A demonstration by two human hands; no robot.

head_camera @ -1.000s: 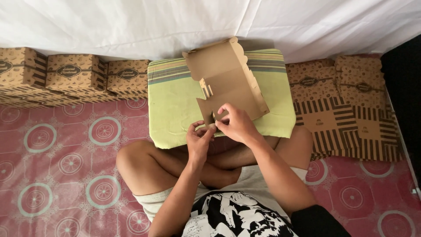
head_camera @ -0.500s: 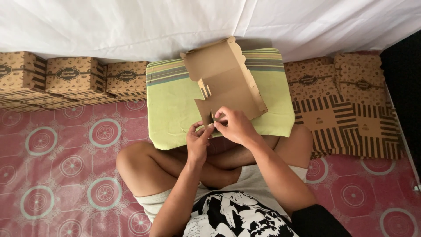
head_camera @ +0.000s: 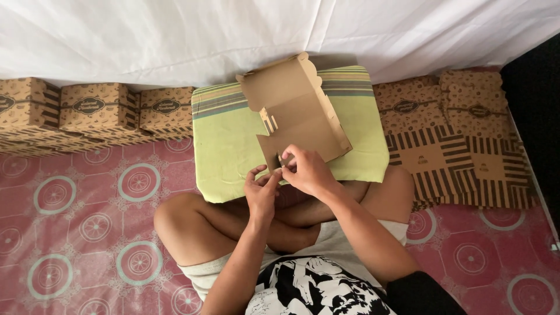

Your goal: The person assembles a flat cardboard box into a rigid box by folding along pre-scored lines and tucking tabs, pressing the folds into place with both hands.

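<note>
Little has shifted since half a second ago: both hands stay at the near edge of the half-folded plain brown cardboard box point(head_camera: 297, 114), the fingers only slightly rearranged. That one unfinished box lies on a green cushion with striped ends point(head_camera: 233, 146), which rests on the person's crossed legs, its far flaps standing up toward the white sheet point(head_camera: 175, 35) behind. Her right hand point(head_camera: 308, 172) is curled over the box's near flap, fingertips pinching the cardboard edge. Her left hand point(head_camera: 261, 192) sits just beside it, fingers bent and touching the same edge from below; how firmly it grips I cannot tell. To the left, three finished printed brown boxes point(head_camera: 93, 111) stand in a row against the sheet. To the right, flat unfolded printed box blanks point(head_camera: 461, 140) lie in overlapping stacks on the pink patterned floor mat point(head_camera: 76, 233); their number cannot be counted.
</note>
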